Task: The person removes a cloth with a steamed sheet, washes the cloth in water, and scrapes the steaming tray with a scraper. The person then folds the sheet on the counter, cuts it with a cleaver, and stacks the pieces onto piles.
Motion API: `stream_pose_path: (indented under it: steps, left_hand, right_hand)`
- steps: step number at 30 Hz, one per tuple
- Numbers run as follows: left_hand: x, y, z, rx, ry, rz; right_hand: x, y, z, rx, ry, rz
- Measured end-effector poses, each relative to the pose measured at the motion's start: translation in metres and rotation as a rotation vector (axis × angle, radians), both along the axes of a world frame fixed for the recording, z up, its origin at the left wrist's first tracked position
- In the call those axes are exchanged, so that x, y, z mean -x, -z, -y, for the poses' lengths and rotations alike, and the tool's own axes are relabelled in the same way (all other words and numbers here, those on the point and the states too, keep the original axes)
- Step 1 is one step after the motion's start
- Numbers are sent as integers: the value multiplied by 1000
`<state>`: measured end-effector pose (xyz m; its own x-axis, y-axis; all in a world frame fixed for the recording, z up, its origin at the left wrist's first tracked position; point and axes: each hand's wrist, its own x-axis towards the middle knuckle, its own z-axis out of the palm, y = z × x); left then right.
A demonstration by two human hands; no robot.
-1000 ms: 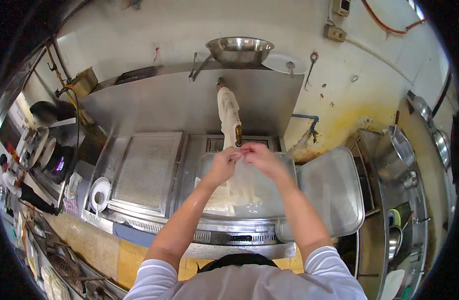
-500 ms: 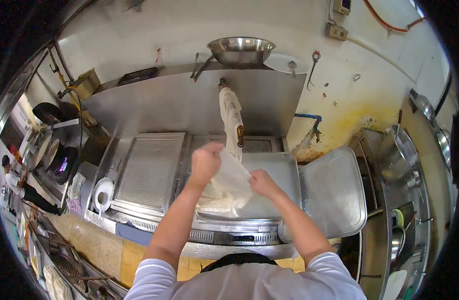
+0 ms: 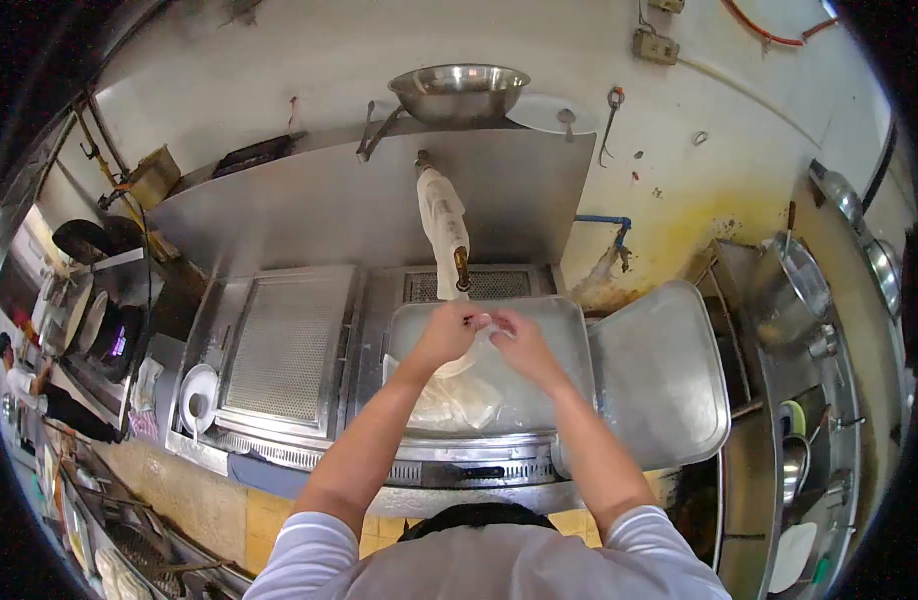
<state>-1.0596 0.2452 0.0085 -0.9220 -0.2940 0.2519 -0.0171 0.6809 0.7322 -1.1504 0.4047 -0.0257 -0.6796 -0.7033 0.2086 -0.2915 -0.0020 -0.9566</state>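
The pale, crumpled sheet (image 3: 457,402) lies at the left of a metal tray (image 3: 564,372), near its front edge; tray floor shows to the right. Left hand (image 3: 445,336) and right hand (image 3: 525,350) sit close together above; fine detail blurs, grip state cannot be told. A wrapped tap (image 3: 462,264) projects just beyond. A second tray (image 3: 667,375) adjoins. The steel worktop (image 3: 370,345) fronts a yellow-stained wall (image 3: 714,212).

The sheeting (image 3: 457,402) looks wrinkled, the bowl (image 3: 459,95) smooth, glossy metal
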Motion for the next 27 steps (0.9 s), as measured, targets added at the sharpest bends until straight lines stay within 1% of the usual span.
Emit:
stream_pose_path:
  steps: [1,4,7,9,10,12,13,15,16,17,18,20,21,23,24,25,26,27]
  left_hand:
    - [2,0,1,-21,14,-6]
    - [-16,-18,3,29,-95,-140]
    - [-39,-28,16,53,-205,-295]
    - [-56,-32,40,-47,-335,-369]
    - [-65,-34,54,-98,-401,-409]
    - [-90,-67,69,-86,-598,-361]
    - [-98,-78,72,-80,-696,-336]
    - [-91,-45,74,-110,-500,-420]
    - [-87,-42,63,-124,-401,-460]
    - [-81,-37,45,-10,-375,-335]
    - [-73,-42,20,103,-346,-209]
    - [-55,-34,-6,133,-230,-237]
    - [-52,-32,-10,152,-169,-251]
    - [-67,-43,18,-17,-295,-364]
    - [-78,-52,35,-103,-357,-420]
    - [-91,-70,48,-97,-467,-371]
    - [-100,-84,53,-90,-576,-321]
    - [-97,-72,54,-66,-526,-323]
  right_hand:
    - [-1,-9,17,73,-128,203]
    - [-3,4,55,88,-303,299]
    - [-18,12,59,-423,-210,71]
    - [-28,20,37,-367,-190,-124]
    - [-18,36,20,-456,-233,-374]
    - [17,90,-21,-621,-214,-580]
    - [30,107,-35,-700,-152,-532]
    - [42,92,-46,-797,-129,-568]
    - [44,74,-48,-846,-117,-586]
    - [36,62,-36,-569,-50,-529]
    - [18,42,-13,-293,16,-467]
    - [-21,-6,29,43,-112,-90]
    - [-25,-3,31,-71,-118,-93]
    - [-33,17,30,-299,-129,-99]
    - [-12,62,18,-496,-134,-337]
    - [17,102,-4,-691,-138,-576]
    - [30,103,-28,-741,-87,-574]
    - [34,97,-43,-790,-36,-571]
